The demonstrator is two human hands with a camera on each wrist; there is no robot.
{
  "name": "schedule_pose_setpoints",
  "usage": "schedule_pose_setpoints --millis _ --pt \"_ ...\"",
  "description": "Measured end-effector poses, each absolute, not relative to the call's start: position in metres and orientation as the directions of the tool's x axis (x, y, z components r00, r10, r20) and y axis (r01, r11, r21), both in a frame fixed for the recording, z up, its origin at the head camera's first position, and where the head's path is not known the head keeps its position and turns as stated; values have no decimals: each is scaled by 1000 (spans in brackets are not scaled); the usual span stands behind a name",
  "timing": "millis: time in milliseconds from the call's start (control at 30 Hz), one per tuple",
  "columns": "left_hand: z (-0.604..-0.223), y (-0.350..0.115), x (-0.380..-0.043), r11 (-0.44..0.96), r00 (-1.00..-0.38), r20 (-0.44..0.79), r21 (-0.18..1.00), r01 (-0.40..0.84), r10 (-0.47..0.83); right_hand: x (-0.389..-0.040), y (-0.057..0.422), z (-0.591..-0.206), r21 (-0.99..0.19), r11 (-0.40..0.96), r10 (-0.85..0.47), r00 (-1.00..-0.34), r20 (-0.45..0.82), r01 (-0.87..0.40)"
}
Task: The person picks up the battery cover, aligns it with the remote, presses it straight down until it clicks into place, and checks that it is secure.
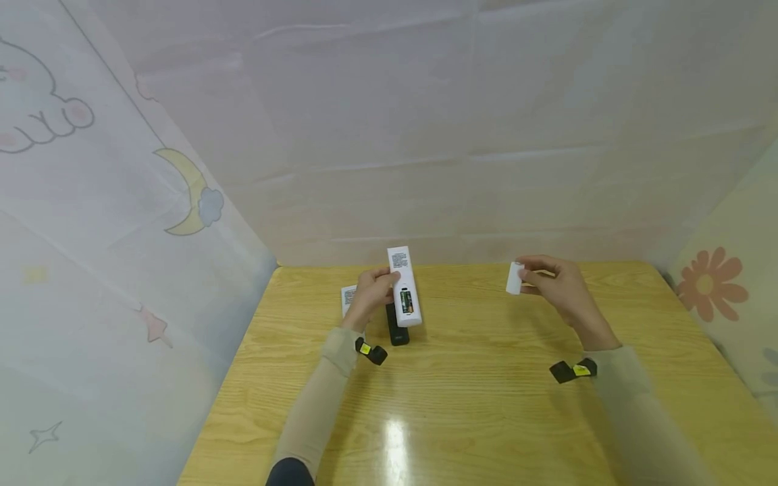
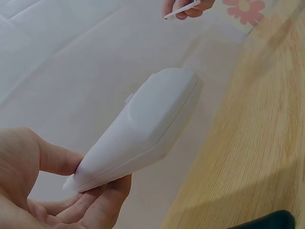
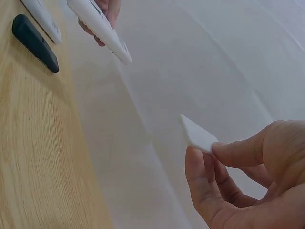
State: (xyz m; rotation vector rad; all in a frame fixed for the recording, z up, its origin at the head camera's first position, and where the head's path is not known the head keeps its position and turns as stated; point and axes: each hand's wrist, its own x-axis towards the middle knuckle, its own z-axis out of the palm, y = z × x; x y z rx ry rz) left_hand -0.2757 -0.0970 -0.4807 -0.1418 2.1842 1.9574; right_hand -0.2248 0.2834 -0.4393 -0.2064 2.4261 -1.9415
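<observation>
My left hand [image 1: 373, 295] grips a white remote control [image 1: 401, 273] by its side, thumb on one face and fingers beneath. The remote's back faces up in the head view, with its battery compartment uncovered and batteries [image 1: 406, 301] inside. Over to the right, my right hand [image 1: 556, 283] pinches a small white battery cover [image 1: 514, 278] between thumb and fingertips. In the right wrist view the cover [image 3: 198, 135] looks thin and flat, held apart from the remote. From the left wrist view only the remote's smooth end and side [image 2: 143, 124] show.
On the wooden table [image 1: 474, 385] a black remote [image 1: 398, 332] lies partly under the held one. Another white remote [image 1: 348, 297] lies beside it, partly hidden by my left hand. A pale cloth backdrop [image 1: 425, 135] rises behind the table's far edge.
</observation>
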Motion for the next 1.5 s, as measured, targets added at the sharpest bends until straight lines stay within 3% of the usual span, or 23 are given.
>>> schedule_pose_setpoints --millis 1500 --pt "-477 -46 -278 12 -974 -175 984 -175 143 -235 250 -416 -964 233 -159 -983 94 -130"
